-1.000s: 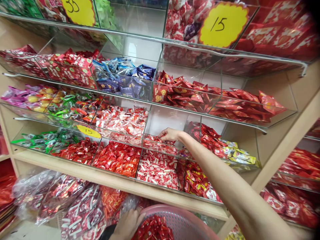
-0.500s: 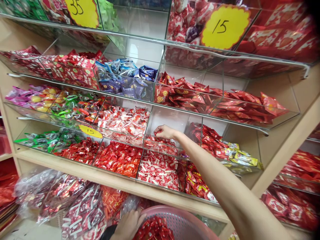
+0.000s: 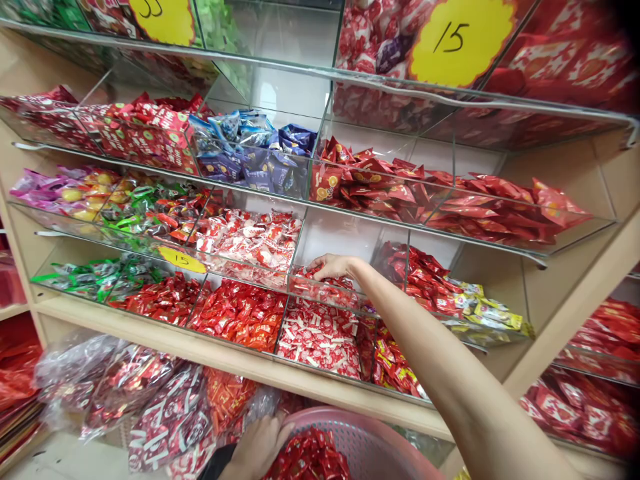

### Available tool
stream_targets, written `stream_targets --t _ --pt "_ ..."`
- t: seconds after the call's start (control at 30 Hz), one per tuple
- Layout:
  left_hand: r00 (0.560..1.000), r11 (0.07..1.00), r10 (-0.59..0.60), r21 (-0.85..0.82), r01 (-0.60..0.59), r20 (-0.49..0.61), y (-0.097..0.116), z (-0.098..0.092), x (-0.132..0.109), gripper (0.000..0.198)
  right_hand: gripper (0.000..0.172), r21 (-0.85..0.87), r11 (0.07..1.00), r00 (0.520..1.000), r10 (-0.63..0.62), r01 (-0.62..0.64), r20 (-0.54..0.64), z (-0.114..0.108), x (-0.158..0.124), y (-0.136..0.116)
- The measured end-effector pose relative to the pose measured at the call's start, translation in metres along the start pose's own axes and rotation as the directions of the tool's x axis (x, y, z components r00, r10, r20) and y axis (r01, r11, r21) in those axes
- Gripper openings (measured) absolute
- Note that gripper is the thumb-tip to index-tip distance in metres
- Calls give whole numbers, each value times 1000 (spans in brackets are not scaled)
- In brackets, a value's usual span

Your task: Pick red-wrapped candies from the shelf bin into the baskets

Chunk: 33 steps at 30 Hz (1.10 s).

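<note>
My right hand [image 3: 333, 267] reaches into a clear shelf bin with a low layer of red-wrapped candies [image 3: 327, 279]. Its fingers are stretched forward and slightly apart over the candies, and nothing shows in its grasp. Down at the bottom, my left hand [image 3: 260, 445] grips the left rim of a pink perforated basket [image 3: 367, 437]; the fingertips are partly hidden. Inside that basket lies a heap of shiny red-wrapped candies [image 3: 313, 460].
Clear dividers and front panels split the shelves. Red-and-white candies [image 3: 250, 240] fill the bin on the left, yellow packets [image 3: 493, 312] lie right. Below are more red candies [image 3: 240, 313]. Plastic bags of candy [image 3: 170, 420] sit under the shelf's wooden edge [image 3: 150, 340].
My right hand has gone from closed fingers to stretched ones, lower over the candies. My left hand stays at the basket rim. The view has shifted slightly.
</note>
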<state>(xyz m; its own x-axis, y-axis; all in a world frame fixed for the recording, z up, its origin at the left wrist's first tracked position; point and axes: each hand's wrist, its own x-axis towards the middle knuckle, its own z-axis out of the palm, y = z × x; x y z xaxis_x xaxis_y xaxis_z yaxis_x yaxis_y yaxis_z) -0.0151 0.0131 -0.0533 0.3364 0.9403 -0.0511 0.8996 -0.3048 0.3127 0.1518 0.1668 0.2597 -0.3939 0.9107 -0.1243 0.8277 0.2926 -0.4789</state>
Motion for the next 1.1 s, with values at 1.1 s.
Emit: stream_targets --t 1.1 --pt "998 1000 -9 23 8 58 4 -18 -9 52 31 738 537 907 -145 409 -396 32 -150 -40"
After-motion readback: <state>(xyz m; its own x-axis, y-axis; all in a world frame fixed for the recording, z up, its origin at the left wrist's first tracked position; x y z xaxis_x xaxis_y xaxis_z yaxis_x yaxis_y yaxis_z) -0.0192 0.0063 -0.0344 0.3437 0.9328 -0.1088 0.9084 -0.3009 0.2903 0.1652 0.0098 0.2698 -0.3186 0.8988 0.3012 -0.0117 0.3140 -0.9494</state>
